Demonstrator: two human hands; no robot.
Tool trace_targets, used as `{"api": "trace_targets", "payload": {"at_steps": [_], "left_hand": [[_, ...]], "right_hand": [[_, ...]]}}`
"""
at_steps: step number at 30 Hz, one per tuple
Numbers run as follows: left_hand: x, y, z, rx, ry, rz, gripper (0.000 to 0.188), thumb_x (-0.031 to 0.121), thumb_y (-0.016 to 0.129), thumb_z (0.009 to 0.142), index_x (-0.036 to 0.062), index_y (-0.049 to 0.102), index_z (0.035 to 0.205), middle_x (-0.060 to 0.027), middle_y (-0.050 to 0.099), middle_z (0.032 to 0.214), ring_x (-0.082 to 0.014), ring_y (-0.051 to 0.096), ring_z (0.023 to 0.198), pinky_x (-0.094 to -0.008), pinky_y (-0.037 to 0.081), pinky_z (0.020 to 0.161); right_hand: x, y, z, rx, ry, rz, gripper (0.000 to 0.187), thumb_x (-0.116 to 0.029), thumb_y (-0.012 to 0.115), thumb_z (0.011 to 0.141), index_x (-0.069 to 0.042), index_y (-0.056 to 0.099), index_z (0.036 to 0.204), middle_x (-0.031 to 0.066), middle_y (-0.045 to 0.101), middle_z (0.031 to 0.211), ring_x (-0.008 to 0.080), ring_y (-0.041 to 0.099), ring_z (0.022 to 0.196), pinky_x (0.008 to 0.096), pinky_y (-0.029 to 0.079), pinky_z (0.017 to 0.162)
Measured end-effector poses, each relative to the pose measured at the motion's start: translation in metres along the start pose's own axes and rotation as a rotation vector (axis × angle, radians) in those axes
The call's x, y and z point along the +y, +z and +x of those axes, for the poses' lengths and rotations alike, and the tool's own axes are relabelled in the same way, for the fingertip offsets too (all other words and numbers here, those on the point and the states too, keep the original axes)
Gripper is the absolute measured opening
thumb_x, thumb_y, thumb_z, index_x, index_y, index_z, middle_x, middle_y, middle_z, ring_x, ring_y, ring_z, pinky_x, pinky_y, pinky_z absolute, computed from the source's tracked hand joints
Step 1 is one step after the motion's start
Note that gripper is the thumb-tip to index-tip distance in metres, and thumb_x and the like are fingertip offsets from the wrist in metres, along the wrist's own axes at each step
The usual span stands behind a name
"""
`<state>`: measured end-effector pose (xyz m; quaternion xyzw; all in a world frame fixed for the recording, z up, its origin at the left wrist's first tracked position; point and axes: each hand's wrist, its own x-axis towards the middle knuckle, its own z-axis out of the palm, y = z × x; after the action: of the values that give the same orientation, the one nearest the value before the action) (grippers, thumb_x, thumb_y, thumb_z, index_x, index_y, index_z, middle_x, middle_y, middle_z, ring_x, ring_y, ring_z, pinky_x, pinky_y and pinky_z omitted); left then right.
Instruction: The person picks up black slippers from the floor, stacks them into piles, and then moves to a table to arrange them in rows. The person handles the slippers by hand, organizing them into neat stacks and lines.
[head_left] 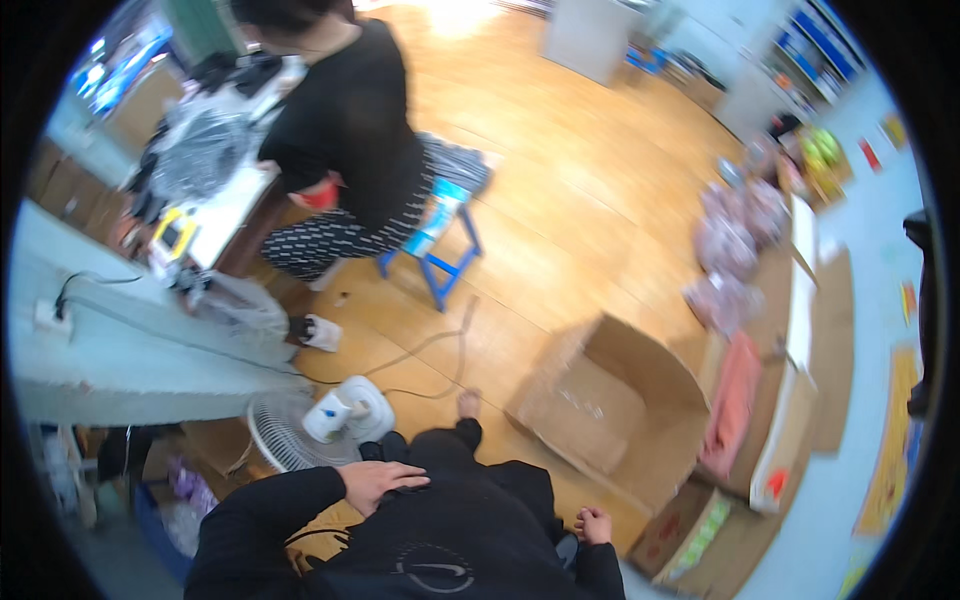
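My left hand (380, 485) lies flat against the front of my black clothing (480, 530), fingers stretched out and holding nothing. Down at my right side hangs my right hand (593, 525), its fingers curled in, with no object showing in them. A large open cardboard box (570, 400) rests on the floor ahead of that hand; only some small pale scraps show inside. Close beyond my left arm, a white fan (285, 430) with a round grille stands by the wall end.
A person in black (345, 120) sits on a blue stool (440, 255) at a cluttered worktable (225, 215). A cable (420, 350) crosses the tiled floor near the fan. Along the right wall are cardboard boxes (680, 540), a pink bundle (730, 400) and filled plastic bags (725, 250).
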<state>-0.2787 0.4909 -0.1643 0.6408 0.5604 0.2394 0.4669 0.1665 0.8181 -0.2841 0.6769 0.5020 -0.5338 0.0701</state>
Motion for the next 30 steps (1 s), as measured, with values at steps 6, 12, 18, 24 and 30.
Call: {"api": "trace_targets", "payload": {"at_steps": [6,12,18,24,30], "left_hand": [[-0.008,-0.045,0.011,0.146,-0.119,-0.063,0.106,0.029,0.079,0.068,0.0153,0.021,0.157,-0.0174,0.035,0.152,-0.0368,0.045,0.132,-0.0436,0.041,0.106],[-0.021,-0.082,0.036,0.293,-0.219,-0.111,0.105,0.033,0.078,0.071,0.0147,0.022,0.157,-0.0171,0.036,0.151,-0.0353,0.046,0.133,-0.043,0.041,0.106],[-0.02,-0.115,0.071,0.44,-0.3,-0.143,0.103,0.034,0.079,0.073,0.0148,0.022,0.157,-0.0157,0.035,0.151,-0.0342,0.045,0.135,-0.042,0.039,0.108],[-0.027,-0.178,0.141,0.454,-0.523,-0.2,0.106,0.029,0.08,0.071,0.0158,0.019,0.157,-0.0146,0.036,0.153,-0.0354,0.045,0.134,-0.0433,0.039,0.109],[-0.039,-0.322,0.292,0.081,-0.94,0.044,0.13,0.01,0.089,0.05,0.0224,0.018,0.158,-0.0143,0.048,0.145,-0.0367,0.058,0.12,-0.0462,0.05,0.095]], "right_hand": [[-0.205,0.035,0.059,-0.199,-0.31,-0.06,0.023,-0.014,0.058,0.096,0.002,0.061,0.112,0.0084,0.067,0.088,0.0158,0.065,0.066,0.0279,0.052,0.053],[-0.311,0.033,0.146,-0.264,-0.334,-0.228,0.021,-0.017,0.057,0.098,0.001,0.061,0.109,0.0107,0.068,0.086,0.0203,0.066,0.064,0.0333,0.053,0.05],[-0.352,0.007,0.232,-0.369,-0.229,-0.356,0.028,-0.024,0.063,0.094,0.001,0.064,0.105,0.0134,0.068,0.083,0.0241,0.065,0.061,0.036,0.053,0.05],[-0.426,-0.003,0.379,-0.376,-0.217,-0.62,0.03,-0.025,0.062,0.094,0.002,0.065,0.105,0.0153,0.069,0.085,0.0269,0.066,0.068,0.0389,0.054,0.054],[-0.593,0.023,0.446,-0.499,-0.282,-0.664,0.028,-0.026,0.061,0.094,0.0,0.066,0.102,0.0154,0.069,0.084,0.027,0.067,0.074,0.0395,0.053,0.057]]}}
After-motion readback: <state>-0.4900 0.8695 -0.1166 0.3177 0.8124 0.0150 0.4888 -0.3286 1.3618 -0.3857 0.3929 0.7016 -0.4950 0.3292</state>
